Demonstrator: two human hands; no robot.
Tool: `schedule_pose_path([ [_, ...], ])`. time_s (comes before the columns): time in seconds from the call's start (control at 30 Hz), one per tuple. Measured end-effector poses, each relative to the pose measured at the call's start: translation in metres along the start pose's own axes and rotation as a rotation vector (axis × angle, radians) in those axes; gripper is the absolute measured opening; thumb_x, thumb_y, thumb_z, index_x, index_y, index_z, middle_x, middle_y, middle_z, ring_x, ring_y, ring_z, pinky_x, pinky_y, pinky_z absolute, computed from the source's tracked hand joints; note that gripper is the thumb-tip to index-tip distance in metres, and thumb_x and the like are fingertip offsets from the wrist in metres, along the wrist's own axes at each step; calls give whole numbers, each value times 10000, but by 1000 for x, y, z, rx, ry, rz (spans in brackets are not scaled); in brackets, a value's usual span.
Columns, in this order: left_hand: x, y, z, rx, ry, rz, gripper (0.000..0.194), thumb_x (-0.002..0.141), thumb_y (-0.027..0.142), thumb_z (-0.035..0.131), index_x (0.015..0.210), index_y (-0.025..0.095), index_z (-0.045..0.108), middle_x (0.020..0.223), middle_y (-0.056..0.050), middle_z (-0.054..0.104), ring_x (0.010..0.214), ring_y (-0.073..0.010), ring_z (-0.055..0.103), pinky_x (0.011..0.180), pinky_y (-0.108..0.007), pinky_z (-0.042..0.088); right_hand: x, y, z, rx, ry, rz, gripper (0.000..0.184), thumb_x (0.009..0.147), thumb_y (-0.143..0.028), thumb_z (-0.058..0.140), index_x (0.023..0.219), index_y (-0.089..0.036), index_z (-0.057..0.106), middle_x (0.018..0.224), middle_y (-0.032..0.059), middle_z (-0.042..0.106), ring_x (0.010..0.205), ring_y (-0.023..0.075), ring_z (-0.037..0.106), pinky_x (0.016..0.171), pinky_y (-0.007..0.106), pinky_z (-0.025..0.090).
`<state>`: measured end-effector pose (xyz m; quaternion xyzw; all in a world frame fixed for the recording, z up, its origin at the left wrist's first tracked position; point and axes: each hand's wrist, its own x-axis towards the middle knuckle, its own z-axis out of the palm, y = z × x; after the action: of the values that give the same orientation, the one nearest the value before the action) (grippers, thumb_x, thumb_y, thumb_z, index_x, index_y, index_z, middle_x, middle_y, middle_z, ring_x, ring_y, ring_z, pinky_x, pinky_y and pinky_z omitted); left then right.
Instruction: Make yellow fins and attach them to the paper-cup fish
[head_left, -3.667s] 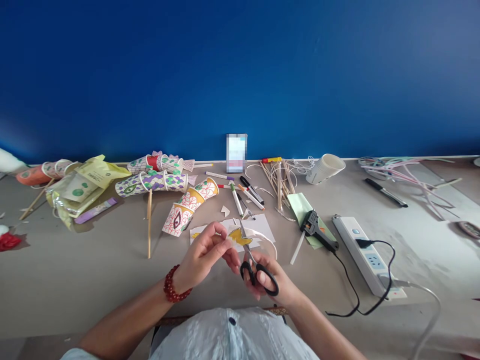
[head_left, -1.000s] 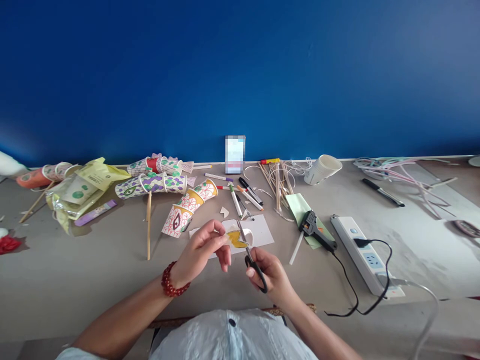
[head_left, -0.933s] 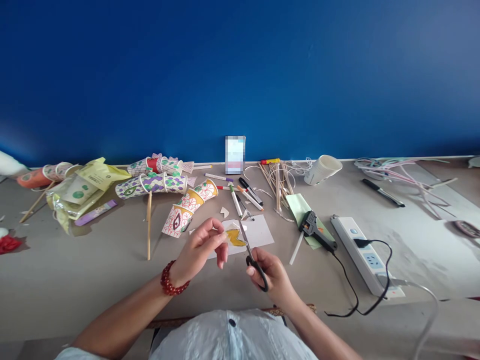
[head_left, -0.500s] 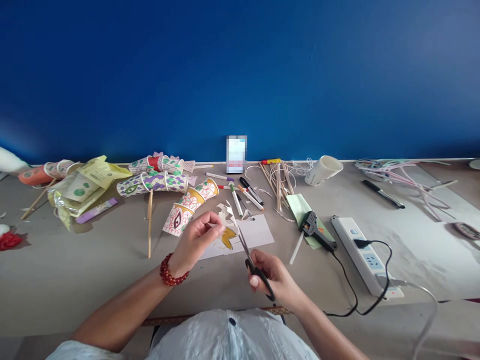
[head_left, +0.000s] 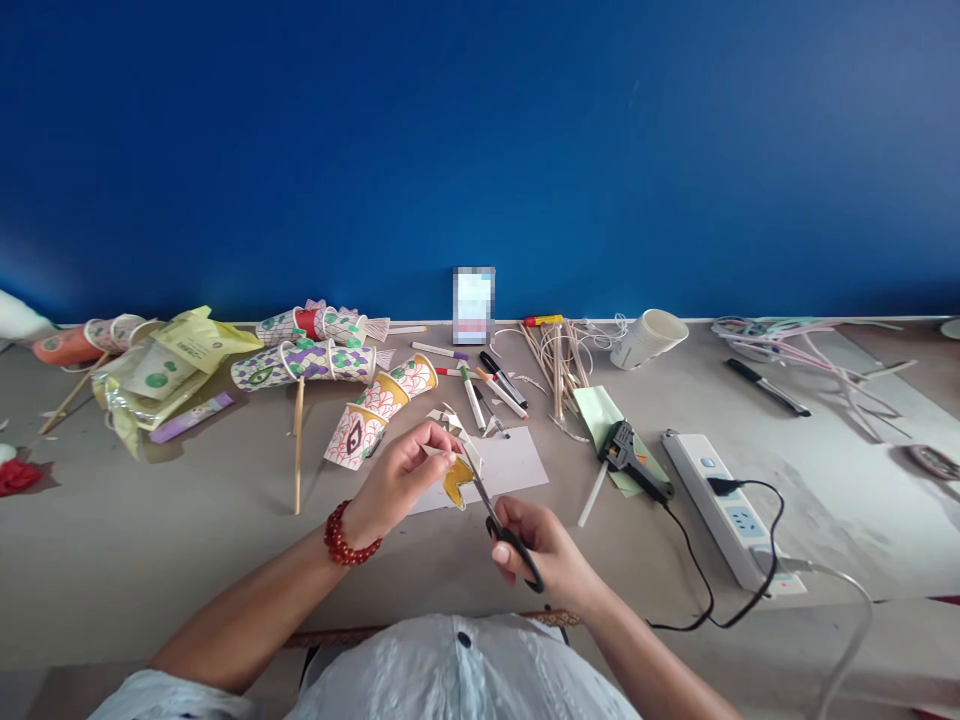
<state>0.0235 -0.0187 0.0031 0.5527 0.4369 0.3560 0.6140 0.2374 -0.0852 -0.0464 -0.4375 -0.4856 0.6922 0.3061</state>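
Between thumb and fingers, my left hand [head_left: 409,465] pinches a small paper cutout [head_left: 456,483], coloured yellow with a dark outline and a white border. My right hand [head_left: 544,550] grips black-handled scissors [head_left: 514,550], whose blades point up and left and meet the cutout's right edge. Under both lies a white sheet of paper [head_left: 517,458] on the table, with white paper scraps [head_left: 448,420] just behind my left fingers. Left of these rests a fish-like body of joined paper cups [head_left: 382,405] with orange and red scale drawings and an eye.
Several markers [head_left: 472,400] lie behind the sheet, before a propped phone [head_left: 473,305]. Wooden sticks [head_left: 559,370] and a paper cup [head_left: 649,338] are farther right. A glue gun [head_left: 630,460] is wired near a power strip [head_left: 731,510]. At left are decorated cup fish [head_left: 307,365] and a yellow package [head_left: 176,370].
My left hand has turned the yellow cutout so it points more downward, and moved slightly left. White scraps now lie behind it. The scissors have moved a little up and left onto its edge.
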Motion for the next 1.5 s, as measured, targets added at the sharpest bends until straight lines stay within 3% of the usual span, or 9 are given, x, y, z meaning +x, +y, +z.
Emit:
schedule_pose_path([
  [0.4, 0, 1, -3, 18, 5, -22, 178, 876, 360, 597, 811, 201, 548, 997, -46, 672, 734, -136, 534, 670, -254, 426, 2, 4, -2, 54, -18, 21, 613, 671, -718, 772, 708, -219, 418, 495, -80, 469, 430, 73, 399, 425, 205, 234],
  [0.83, 2, 2, -3, 31, 13, -22, 190, 868, 378, 605, 815, 202, 558, 990, -61, 681, 809, -163, 569, 649, -251, 433, 2, 7, -6, 17, 19, 21, 603, 683, -701, 775, 696, -221, 410, 494, -90, 427, 422, 68, 389, 416, 208, 217],
  [1.5, 0, 2, -3, 51, -23, -32, 210, 886, 396, 612, 832, 199, 564, 990, -51, 701, 637, -104, 476, 575, -232, 383, -3, 11, -16, -159, 48, -21, 615, 688, -708, 760, 664, -233, 370, 483, -94, 346, 449, 70, 270, 449, 238, 140],
])
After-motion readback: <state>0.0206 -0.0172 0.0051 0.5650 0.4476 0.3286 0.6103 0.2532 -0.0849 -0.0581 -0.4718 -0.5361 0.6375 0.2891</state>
